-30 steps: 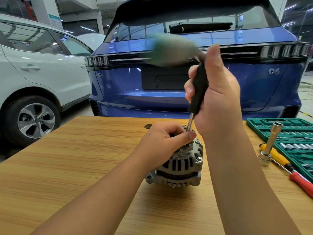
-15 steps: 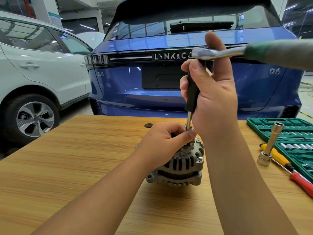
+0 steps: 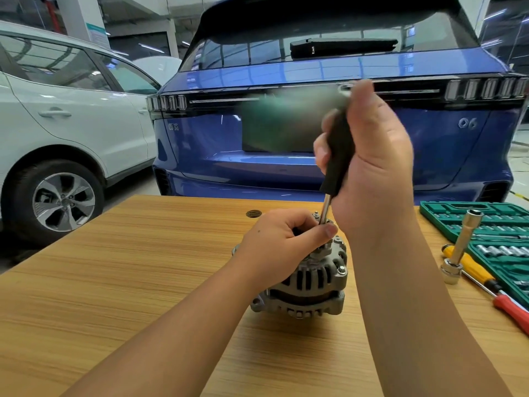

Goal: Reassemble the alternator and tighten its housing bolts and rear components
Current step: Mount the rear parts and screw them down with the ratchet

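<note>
Over on the far left sits the white car [image 3: 65,144], with the blue car [image 3: 329,116] parked right behind the desk [image 3: 120,282]. Coming in from the left, the left hand [image 3: 282,247] is clamped down on top of the alternator [image 3: 307,285], fingers curled over the housing, thumb tucked against the base of the tool shaft. The alternator itself stands upright near the middle of the desk, towards the back edge.

Now the action: the ratchet handle [image 3: 289,108], all green blur, is out to the left of the grip, where half a second ago it pointed off to the right, and a second ago it was on the left as well. That's a back-and-forth ratcheting stroke, so by my reading a fastener on the rear end is being run down, not just seated.

The right hand [image 3: 372,161] is wrapped tight around the black extension grip [image 3: 339,156], holding the shaft nearly upright over the housing. I can't see the socket end; the left thumb hides it.

Off to the right, untouched: a long socket bar [image 3: 462,247] leaning on its end, a yellow screwdriver [image 3: 472,266], a red-handled tool [image 3: 512,310] and the green socket case [image 3: 498,222].
</note>
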`<state>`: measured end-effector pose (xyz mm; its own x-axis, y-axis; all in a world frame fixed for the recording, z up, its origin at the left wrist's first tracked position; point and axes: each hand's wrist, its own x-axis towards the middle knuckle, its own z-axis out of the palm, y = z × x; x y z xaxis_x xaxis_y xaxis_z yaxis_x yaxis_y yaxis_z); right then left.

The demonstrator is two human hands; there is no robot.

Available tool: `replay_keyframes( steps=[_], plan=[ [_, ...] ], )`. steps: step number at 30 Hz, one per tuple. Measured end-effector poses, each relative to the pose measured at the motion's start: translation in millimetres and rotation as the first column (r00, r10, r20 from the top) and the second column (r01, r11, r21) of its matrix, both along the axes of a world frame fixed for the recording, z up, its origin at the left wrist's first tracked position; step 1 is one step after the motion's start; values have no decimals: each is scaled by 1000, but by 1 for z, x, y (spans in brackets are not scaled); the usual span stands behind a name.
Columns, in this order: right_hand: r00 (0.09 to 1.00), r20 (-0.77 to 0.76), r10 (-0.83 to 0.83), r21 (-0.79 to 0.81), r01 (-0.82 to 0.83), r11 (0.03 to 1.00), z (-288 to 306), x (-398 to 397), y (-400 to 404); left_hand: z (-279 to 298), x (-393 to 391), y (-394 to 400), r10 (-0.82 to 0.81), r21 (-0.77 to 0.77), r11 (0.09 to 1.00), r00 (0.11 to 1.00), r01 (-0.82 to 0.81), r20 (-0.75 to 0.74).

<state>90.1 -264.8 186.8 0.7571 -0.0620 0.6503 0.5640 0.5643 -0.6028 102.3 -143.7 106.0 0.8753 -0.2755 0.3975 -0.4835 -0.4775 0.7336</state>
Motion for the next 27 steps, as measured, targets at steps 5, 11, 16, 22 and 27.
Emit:
replay_keyframes(
  steps=[5,11,16,22,27],
  plan=[
    [993,-75,-96,-16,95,995,2,3,-10,-1,1,-1,12,9,1000,1000,-12,2],
    [997,81,19,-27,-17,999,-4,12,-12,-1,3,-1,44,28,999,999,-44,5],
    [991,133,-14,-28,18,999,-5,17,-5,-1,2,-1,39,26,999,999,-39,10],
    [922,167,348,14,-355,935,-5,14,-9,0,-1,-2,31,32,999,999,-31,18],
    [995,22,94,-14,-94,996,0,4,-2,-1,2,-1,24,50,998,999,-25,23]
  ],
)
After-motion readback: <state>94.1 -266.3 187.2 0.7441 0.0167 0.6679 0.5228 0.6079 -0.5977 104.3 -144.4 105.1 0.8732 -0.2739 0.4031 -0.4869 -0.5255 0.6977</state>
